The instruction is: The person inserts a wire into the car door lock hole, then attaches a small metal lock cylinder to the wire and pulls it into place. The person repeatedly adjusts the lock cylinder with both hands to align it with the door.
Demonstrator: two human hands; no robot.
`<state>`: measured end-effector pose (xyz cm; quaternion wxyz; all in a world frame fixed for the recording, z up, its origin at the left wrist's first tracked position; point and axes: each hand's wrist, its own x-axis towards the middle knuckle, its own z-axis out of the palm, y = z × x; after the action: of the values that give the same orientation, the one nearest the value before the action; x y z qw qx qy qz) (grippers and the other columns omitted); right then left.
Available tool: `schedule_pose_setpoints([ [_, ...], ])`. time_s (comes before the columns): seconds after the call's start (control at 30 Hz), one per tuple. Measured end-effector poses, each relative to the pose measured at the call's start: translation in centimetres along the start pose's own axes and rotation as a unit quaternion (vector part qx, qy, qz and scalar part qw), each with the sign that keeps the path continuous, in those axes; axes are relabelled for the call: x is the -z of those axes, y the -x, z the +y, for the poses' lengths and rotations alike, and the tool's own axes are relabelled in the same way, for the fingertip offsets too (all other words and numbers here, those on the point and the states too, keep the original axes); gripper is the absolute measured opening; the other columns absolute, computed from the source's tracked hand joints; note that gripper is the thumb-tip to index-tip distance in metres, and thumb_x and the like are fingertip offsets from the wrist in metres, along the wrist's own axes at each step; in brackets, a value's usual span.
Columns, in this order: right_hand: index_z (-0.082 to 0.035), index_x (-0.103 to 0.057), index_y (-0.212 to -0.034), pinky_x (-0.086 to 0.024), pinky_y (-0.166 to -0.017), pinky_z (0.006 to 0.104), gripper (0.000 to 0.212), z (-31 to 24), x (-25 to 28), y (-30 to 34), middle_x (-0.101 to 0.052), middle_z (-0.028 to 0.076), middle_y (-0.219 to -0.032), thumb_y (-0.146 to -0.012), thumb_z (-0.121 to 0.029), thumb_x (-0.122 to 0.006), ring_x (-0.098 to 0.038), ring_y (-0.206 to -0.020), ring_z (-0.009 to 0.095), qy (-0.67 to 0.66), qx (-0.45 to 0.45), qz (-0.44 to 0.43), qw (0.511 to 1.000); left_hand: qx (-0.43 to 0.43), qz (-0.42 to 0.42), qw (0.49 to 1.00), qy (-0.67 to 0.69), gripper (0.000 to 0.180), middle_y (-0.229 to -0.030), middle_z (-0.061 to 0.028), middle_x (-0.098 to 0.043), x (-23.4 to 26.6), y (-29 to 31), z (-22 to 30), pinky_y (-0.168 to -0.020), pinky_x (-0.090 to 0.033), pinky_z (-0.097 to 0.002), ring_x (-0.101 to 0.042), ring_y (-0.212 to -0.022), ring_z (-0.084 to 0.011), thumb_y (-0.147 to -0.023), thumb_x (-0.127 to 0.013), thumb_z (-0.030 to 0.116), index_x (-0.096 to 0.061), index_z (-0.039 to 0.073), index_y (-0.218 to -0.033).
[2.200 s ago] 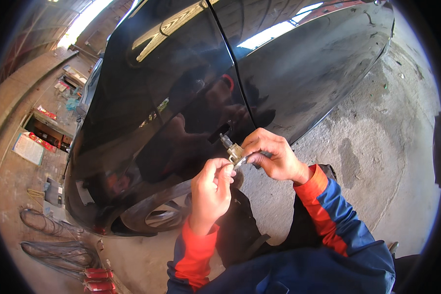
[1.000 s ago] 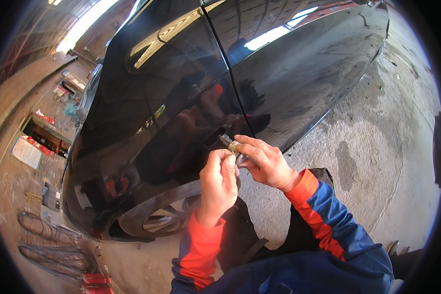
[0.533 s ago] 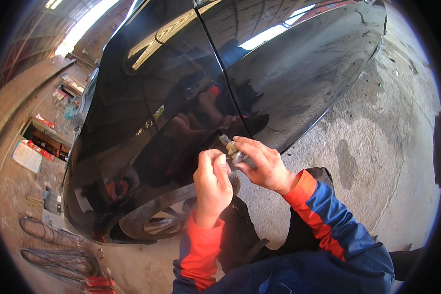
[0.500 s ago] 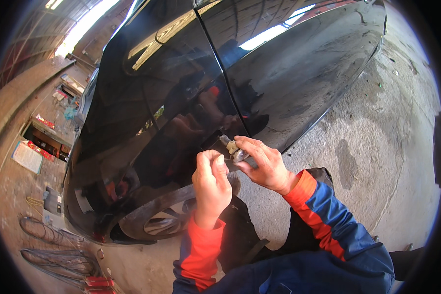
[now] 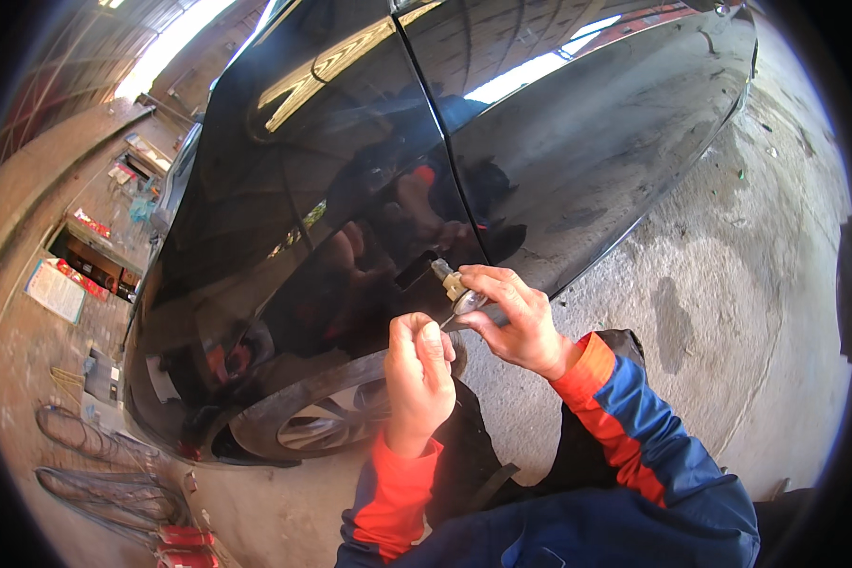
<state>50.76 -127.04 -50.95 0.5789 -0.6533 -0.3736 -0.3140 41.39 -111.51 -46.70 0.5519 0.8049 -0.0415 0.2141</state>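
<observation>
In my right hand (image 5: pixel 516 317) is a small car side lamp (image 5: pixel 468 302), gripped between thumb and fingers. It has a clear lens, a cream-coloured socket and a grey connector end that points at the car. My left hand (image 5: pixel 420 379) is closed in a pinch just left of the lamp. A thin, pale, rod-like piece shows between its fingertips and the lens; its kind is too small to make out. Right behind the lamp, the black car's fender (image 5: pixel 341 256) has a small dark rectangular opening (image 5: pixel 415 271), close to the door seam.
Below the fender is the car's wheel (image 5: pixel 317 426) with silver spokes. Concrete floor (image 5: pixel 672 275) extends along the right. To the left lie coiled dark hoses (image 5: pixel 114 502) and red objects (image 5: pixel 187 547), near a brick wall with a white notice board (image 5: pixel 55 291).
Both hands and the lamp appear slightly lower and further right, as the view has shifted a little. My left fingertips have drawn slightly down from the lamp. The right hand keeps its hold.
</observation>
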Motion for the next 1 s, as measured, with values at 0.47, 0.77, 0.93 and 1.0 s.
schedule_pose_setpoints([
  [0.47,0.0,-0.068,-0.129,-0.067,-0.086,0.0342,0.042,-0.2,-1.0,0.7,-0.067,0.019,-0.133,-0.09,0.003,-0.082,-0.075,-0.109,0.026,-0.152,-0.086,0.028,0.984,0.009,-0.024,0.999,-0.026,0.011,-0.077,-0.0169,-0.065,-2.9,2.7,-4.7,-0.064,-0.054,-0.0427,-0.069,-0.067,-0.0322,-0.111,-0.053,0.012,-0.054,0.001,-0.11],
  [0.77,0.004,-0.064,-0.133,-0.064,-0.094,0.0343,0.045,-0.5,-1.9,1.1,-0.069,0.017,-0.129,-0.092,0.001,-0.082,-0.074,-0.113,0.023,-0.223,-0.139,0.039,0.964,-0.073,0.001,0.997,-0.015,0.031,-0.1,-0.0316,-0.073,-6.7,1.8,-7.0,-0.07,-0.055,-0.0584,-0.071,-0.089,-0.0545,-0.109,-0.056,0.017,-0.051,0.0,-0.134],
  [0.93,0.001,-0.066,-0.135,-0.062,-0.09,0.0322,0.043,-1.0,-1.3,1.3,-0.073,0.012,-0.119,-0.095,0.0,-0.081,-0.077,-0.105,0.019,-0.237,-0.193,-0.002,0.952,-0.01,-0.158,0.983,-0.098,0.038,-0.105,-0.029,-0.073,-5.5,3.1,-8.2,-0.077,-0.055,-0.0595,-0.07,-0.095,-0.0535,-0.102,-0.062,0.013,-0.053,0.001,-0.136],
  [1.0,-0.001,-0.068,-0.133,-0.062,-0.087,0.0319,0.043,-0.9,-1.2,1.3,-0.073,0.01,-0.117,-0.093,-0.002,-0.083,-0.077,-0.103,0.018,-0.251,-0.203,-0.005,0.947,0.013,-0.224,0.96,-0.166,0.038,-0.105,-0.0252,-0.073,-4.8,4.3,-8.0,-0.081,-0.055,-0.0582,-0.069,-0.098,-0.0513,-0.098,-0.065,0.011,-0.056,0.001,-0.134],
])
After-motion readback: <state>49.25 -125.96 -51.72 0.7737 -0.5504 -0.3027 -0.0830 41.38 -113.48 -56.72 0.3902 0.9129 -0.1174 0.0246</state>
